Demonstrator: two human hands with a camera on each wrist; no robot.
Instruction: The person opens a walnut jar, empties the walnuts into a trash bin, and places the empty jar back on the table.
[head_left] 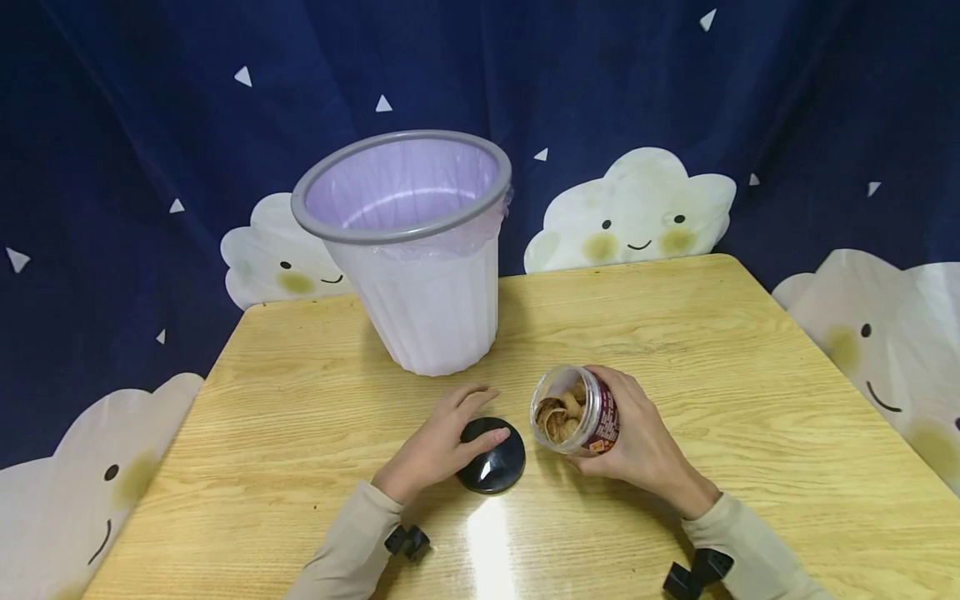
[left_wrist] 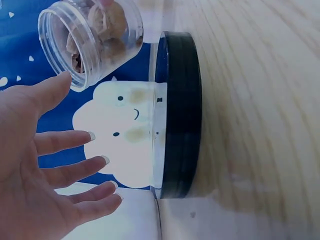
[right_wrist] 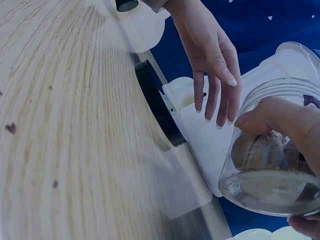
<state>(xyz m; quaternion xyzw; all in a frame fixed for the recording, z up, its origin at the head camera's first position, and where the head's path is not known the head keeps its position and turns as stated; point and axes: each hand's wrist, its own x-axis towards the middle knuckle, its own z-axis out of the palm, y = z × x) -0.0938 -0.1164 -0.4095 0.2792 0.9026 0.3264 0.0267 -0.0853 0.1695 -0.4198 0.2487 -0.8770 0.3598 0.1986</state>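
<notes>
In the head view my right hand (head_left: 637, 433) grips a clear jar (head_left: 604, 421) with a dark red label, tilted with its uncapped mouth to the left. Brown, nut-like pieces (head_left: 564, 414) lie inside it; the right wrist view shows thumb and fingers around the jar (right_wrist: 270, 192). My left hand (head_left: 442, 442) hovers over a round black lid (head_left: 501, 467), fingers spread and relaxed. Seen from the left wrist, that hand (left_wrist: 55, 160) holds nothing, and the lid (left_wrist: 181, 115) lies flat on the table, apart from the fingers.
A white wastebasket (head_left: 435, 308) with a grey rim and a pale purple liner stands behind the hands, left of centre. The light wooden table (head_left: 720, 350) ends at a dark blue curtain (head_left: 585, 75) printed with clouds. Each sleeve carries a small black camera.
</notes>
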